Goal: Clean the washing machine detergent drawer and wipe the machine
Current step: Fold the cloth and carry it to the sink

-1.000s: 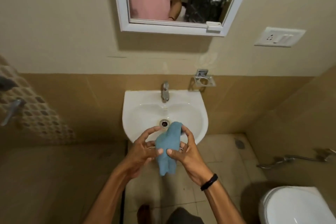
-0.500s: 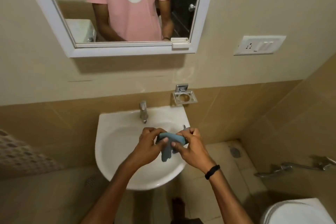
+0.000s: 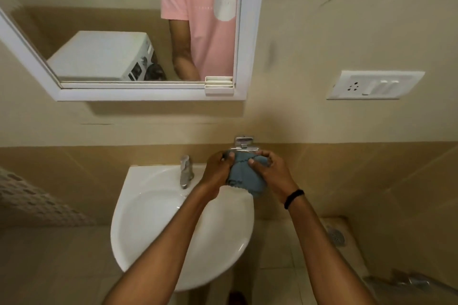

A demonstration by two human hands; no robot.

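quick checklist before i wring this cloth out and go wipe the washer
1. Grip: ok, left hand and right hand both hold the blue cloth.
2. Cloth centred over sink: not ok, it is at the rear right rim, by the metal holder.
3. Tap off: ok, no stream shows.
4. Cloth wet enough: cannot tell.
5. Washing machine located: ok, seen only in the mirror.

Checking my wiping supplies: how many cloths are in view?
1: the blue cloth, gripped between left hand and right hand over the sink rim. Others may lie out of frame.
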